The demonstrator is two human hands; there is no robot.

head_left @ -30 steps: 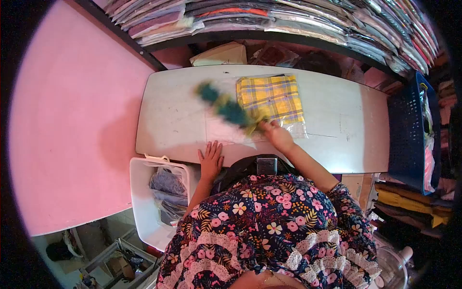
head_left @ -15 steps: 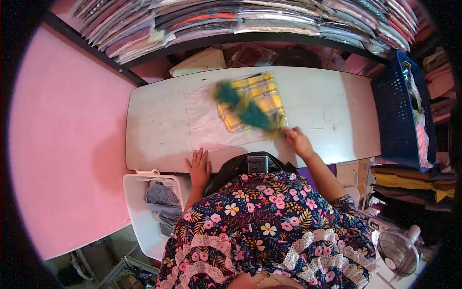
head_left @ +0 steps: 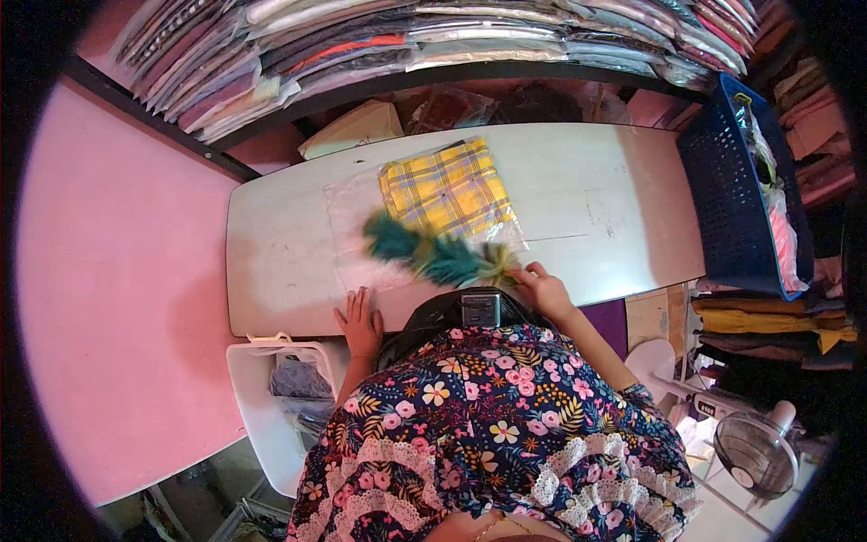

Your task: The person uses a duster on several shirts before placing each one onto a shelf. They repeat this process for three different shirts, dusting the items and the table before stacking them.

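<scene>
A: What does the head camera show of the hands?

B: The right hand (head_left: 542,287) sits at the near edge of the worktop (head_left: 596,194), fingers curled shut around the handle end of a green and yellow duster (head_left: 433,256). The duster is blurred; it lies low over the near edge, stretching left from the hand.

A: And the other one?

B: The left hand (head_left: 359,322) lies flat and open at the near edge, toward the left end, fingers spread, holding nothing.

A: Where is the cloth?

B: A folded yellow checked cloth (head_left: 445,187) lies in the middle of the worktop, toward the far edge, on a clear plastic bag (head_left: 354,228) that spreads out to its left and toward the near edge. The duster's head lies over the near part of that bag; I cannot tell whether it touches.

A: Anything around it?

B: A blue basket (head_left: 730,194) stands just off the right end. A shelf (head_left: 433,41) of bagged clothes runs beyond the far edge. A white bin (head_left: 262,406) stands below the near left corner, and a fan (head_left: 757,450) stands at the lower right.
</scene>
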